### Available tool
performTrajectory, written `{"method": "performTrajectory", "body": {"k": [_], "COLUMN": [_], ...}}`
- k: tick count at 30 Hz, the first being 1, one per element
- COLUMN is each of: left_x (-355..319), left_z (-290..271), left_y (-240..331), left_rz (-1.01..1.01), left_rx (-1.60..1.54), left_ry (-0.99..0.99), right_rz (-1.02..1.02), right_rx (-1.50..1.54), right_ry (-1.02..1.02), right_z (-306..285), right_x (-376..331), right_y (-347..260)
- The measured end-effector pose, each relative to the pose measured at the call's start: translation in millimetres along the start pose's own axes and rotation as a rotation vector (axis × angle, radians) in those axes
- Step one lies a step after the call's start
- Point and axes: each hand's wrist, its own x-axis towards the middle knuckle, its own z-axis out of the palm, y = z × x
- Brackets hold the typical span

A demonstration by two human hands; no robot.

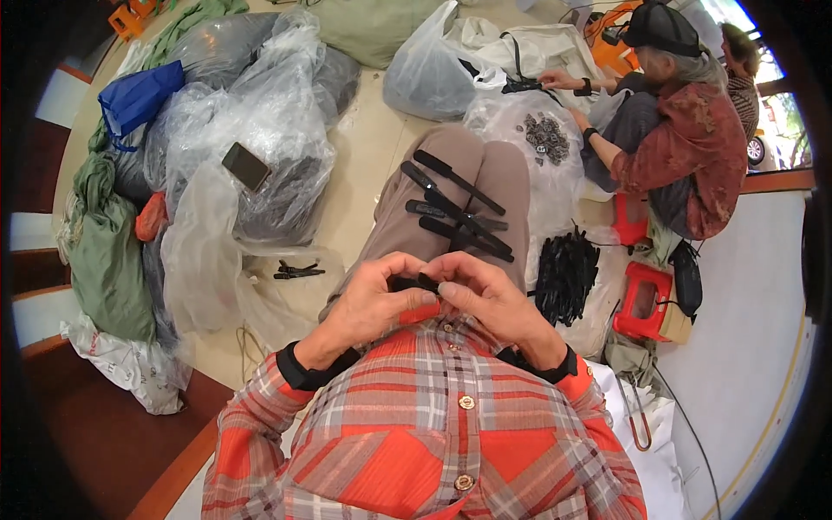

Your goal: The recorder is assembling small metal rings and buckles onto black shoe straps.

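Observation:
My left hand (374,293) and my right hand (492,295) meet close in front of my plaid shirt, fingers pinched together. Between their fingertips is a short black strip (426,282), mostly covered by the fingers; its exact kind is hard to make out. Just beyond my hands, several flat black strips (459,211) lie crossed over one another on my thighs. A thick pile of similar black strips (565,276) rests to the right of my knees. Small dark metallic pieces (546,139) are heaped on clear plastic beyond it.
Plastic-wrapped bundles (282,195) sit at the left, with a phone (246,166) on top. A few black strips (298,270) lie on the floor nearby. At the right, a person (685,139) crouches, handling black straps (523,84). Red plastic stools (643,303) stand nearer me.

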Motion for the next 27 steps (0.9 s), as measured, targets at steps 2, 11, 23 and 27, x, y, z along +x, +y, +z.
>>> {"method": "performTrajectory", "body": {"k": [2,11,23,27], "left_x": [-1.0,2.3,1.5,-0.7], "left_z": [2.6,7.0,5.8,5.7], "left_y": [2.5,0.6,-2.0,-0.6], "left_rz": [-0.053,0.253,0.418,0.472], "left_rx": [-0.111,0.326,0.402,0.417], "left_ry": [-0.005,0.121,0.082,0.059], "right_rz": [0.069,0.159,-0.018,0.037], "right_rx": [0.077,0.1,0.139,0.102], "right_ry": [0.003,0.182,0.162,0.119], "right_z": [-1.4,-3.9,-2.2,-2.5], "right_x": [-0.1,1.3,1.1,-1.6], "right_y": [0.6,4.3,9.5,1.0]}}
